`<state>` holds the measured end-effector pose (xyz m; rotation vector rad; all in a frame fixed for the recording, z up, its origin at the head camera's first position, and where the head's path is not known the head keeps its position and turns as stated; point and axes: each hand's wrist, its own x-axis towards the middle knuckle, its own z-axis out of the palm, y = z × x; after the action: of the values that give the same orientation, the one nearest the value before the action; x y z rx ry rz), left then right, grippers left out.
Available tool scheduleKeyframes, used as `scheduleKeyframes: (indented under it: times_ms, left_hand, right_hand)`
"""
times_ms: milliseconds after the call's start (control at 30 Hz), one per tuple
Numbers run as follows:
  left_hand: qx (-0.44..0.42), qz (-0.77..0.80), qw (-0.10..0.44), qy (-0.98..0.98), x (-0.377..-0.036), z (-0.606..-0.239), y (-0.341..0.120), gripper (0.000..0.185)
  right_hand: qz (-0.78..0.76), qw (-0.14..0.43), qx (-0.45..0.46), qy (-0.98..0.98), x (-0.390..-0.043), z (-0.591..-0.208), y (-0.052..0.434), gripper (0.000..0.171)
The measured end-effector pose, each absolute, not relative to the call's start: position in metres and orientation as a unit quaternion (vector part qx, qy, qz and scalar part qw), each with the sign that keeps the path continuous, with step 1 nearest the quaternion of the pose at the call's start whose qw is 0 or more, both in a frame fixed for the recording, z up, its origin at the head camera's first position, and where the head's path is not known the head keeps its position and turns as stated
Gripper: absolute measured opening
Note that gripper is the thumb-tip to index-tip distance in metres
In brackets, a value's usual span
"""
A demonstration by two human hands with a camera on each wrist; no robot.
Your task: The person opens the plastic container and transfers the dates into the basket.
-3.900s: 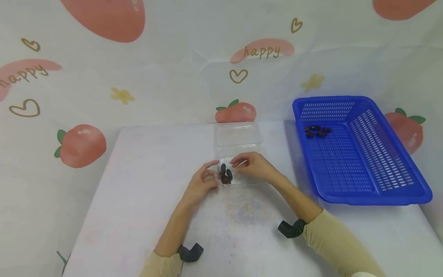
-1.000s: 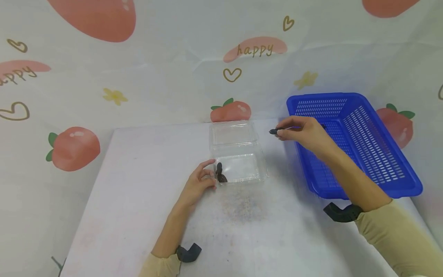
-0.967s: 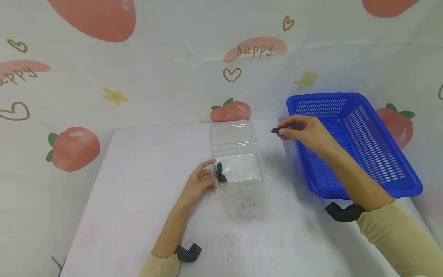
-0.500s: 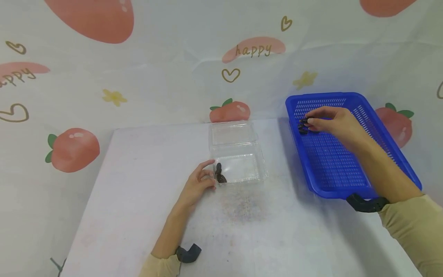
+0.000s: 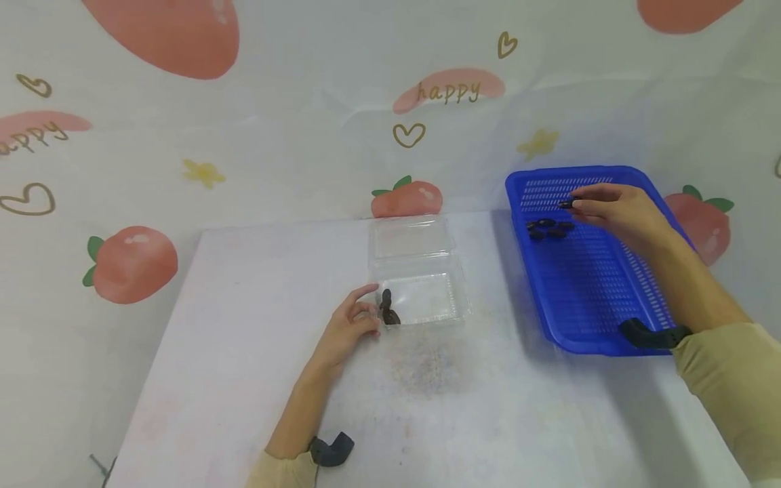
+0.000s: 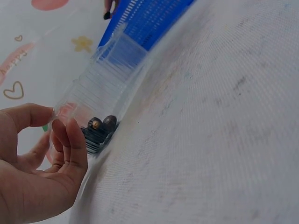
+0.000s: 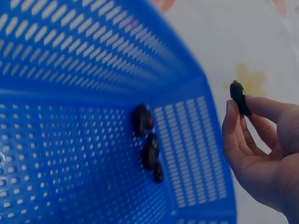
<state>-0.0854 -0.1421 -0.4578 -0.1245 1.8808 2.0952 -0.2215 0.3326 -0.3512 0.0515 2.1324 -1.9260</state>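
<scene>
Head view: white table (image 5: 244,379) bearing a blue perforated plastic basket (image 5: 610,291) at right and a clear plastic clamshell box (image 5: 421,298), lid open, at centre. Left hand (image 5: 348,329), fingers loosely curled and holding nothing, touches the box's near-left corner beside dark dried fruits (image 5: 389,308) inside. Right hand (image 5: 622,211) pinches one dark oval dried fruit (image 7: 240,98) above the basket's far end, near others (image 5: 549,229) on its floor.
</scene>
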Motion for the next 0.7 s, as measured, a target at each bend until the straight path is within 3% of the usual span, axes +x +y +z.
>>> scheduleKeyframes:
  times_ms: [200, 700]
  left_hand:
    - [-0.04, 0.735, 0.166, 0.657, -0.089, -0.457, -0.139, 0.066]
    - [-0.043, 0.736, 0.163, 0.656, -0.085, -0.46, -0.142, 0.065]
  right_hand:
    - [-0.707, 0.134, 0.043, 0.693, -0.227, -0.373, 0.356, 0.017]
    - [-0.637, 0.163, 0.088, 0.748, -0.239, -0.413, 0.378, 0.024]
